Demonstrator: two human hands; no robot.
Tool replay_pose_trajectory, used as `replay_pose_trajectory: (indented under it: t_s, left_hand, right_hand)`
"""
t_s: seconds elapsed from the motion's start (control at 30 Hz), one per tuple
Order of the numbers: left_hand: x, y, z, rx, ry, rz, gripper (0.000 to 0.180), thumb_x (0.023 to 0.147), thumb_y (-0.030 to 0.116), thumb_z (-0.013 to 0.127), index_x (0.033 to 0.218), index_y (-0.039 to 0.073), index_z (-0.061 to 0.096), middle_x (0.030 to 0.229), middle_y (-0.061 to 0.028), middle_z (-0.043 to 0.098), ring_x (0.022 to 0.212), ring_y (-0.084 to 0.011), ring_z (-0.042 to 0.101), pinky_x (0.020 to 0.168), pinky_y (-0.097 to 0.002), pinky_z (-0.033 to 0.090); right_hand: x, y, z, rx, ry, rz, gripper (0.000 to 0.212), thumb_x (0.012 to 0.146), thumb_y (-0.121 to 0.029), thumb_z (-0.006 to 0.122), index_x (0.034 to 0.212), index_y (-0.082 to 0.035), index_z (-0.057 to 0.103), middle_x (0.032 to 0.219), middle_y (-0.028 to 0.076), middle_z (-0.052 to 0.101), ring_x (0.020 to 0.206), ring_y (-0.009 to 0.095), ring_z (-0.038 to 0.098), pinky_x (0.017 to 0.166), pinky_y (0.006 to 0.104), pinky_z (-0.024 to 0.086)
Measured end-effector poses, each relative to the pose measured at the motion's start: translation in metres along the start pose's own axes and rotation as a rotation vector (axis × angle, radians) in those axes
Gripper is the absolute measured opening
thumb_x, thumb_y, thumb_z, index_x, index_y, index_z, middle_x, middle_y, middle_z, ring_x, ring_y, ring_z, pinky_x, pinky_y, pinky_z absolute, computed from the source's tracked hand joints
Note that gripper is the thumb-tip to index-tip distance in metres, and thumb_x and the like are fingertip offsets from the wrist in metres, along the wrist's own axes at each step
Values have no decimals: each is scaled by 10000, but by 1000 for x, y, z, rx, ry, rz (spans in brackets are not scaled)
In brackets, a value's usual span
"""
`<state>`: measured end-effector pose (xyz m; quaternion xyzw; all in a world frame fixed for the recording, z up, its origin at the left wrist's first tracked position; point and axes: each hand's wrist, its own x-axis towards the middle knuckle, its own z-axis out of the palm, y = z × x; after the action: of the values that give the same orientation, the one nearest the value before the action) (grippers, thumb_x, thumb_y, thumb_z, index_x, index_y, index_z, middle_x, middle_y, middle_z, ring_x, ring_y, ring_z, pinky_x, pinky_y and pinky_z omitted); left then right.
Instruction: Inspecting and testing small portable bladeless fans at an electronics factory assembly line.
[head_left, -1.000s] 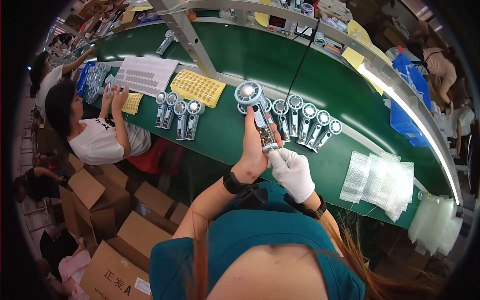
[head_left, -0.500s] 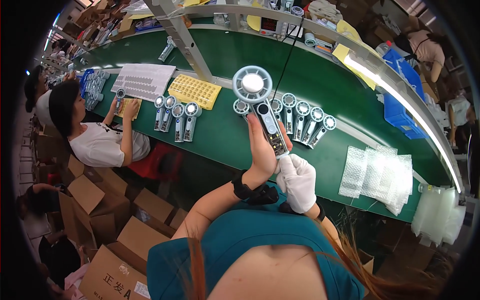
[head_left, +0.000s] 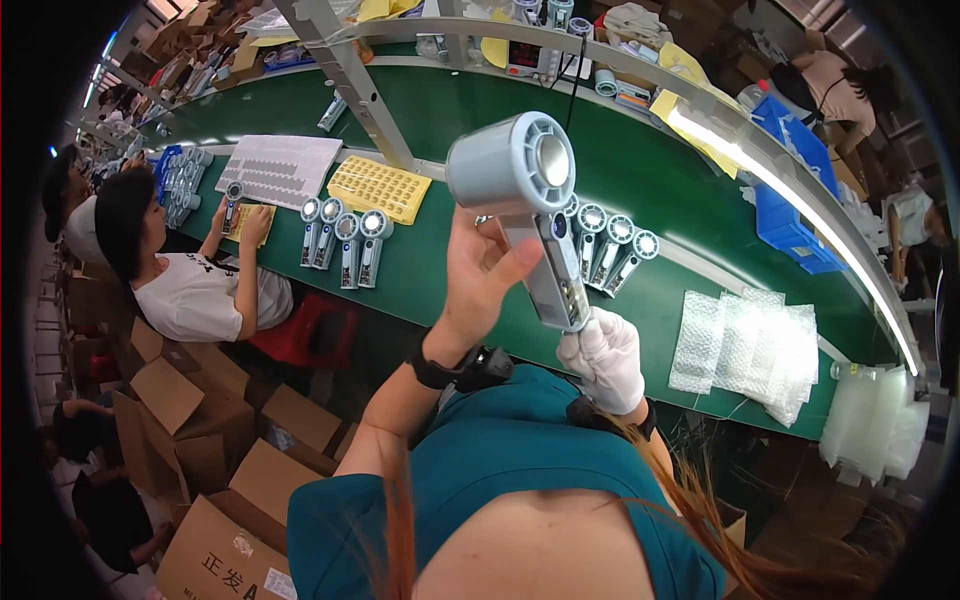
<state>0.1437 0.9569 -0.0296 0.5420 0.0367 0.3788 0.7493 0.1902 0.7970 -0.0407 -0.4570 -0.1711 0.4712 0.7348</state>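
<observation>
A light blue handheld fan [head_left: 500, 170] is held up in front of me, its round head turned partly sideways and its handle slanting down to the right. Bare, my left hand [head_left: 480, 275] wraps round the handle, thumb across its side. The handle's front is uncovered, with a circuit board showing. At the handle's lower end is my white-gloved right hand [head_left: 605, 360], its fingers curled together against the tip; whether something small is between them is hidden. Behind, several similar fans [head_left: 615, 240] lie in a row on the green table [head_left: 450, 110].
More fans [head_left: 345, 240] lie left of centre beside a yellow sheet of parts [head_left: 380, 188] and a white sheet [head_left: 280, 165]. Bubble-wrap bags [head_left: 745, 350] lie at right. A co-worker [head_left: 190, 270] sits at left, holding another fan. Cardboard boxes [head_left: 215, 400] stand at lower left.
My left hand has turned the fan from facing me to side-on, and its head now points to the right. My right hand has shifted slightly right and down, staying at the handle's end.
</observation>
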Motion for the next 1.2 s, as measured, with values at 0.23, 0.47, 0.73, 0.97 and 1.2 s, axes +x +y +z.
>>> replay_pose_trajectory:
  t_s: [0.23,0.47,0.73,0.97,1.2]
  left_hand:
    - [8,27,-15,-397,-253,-68,1028,635,260,763,1314,153,-1,1095,-133,460,880,-274,583,659,-337,520]
    - [10,165,-55,-443,312,625,349,795,143,570,1062,-48,453,967,-153,516,791,-253,579,671,-392,511]
    - [-11,208,-54,154,2,1127,289,770,212,592,877,-40,499,830,-100,537,558,-199,560,495,-269,470]
    - [-33,264,-83,-270,-669,1092,246,662,203,722,787,37,589,752,-23,606,515,-147,592,493,-185,508]
    - [-32,253,-94,154,-500,737,92,660,-44,610,623,33,642,688,-115,629,494,-198,605,501,-195,510]
  right_hand:
    - [-12,-16,6,-124,-187,82,316,859,-236,529,649,1,524,527,16,457,414,61,324,383,205,236]
    - [-26,3,-34,331,-458,-87,361,832,-280,558,612,-2,489,465,8,388,396,106,285,384,238,231]
    - [-16,10,-52,334,-188,51,396,819,-313,561,567,-35,435,421,5,340,357,104,244,369,255,216]
    - [5,18,-47,520,-162,6,259,827,-141,466,578,-79,429,456,-18,334,319,76,213,316,227,215]
    - [24,27,-35,548,-252,78,204,797,-120,481,603,-88,423,477,-23,340,326,54,191,323,210,189]
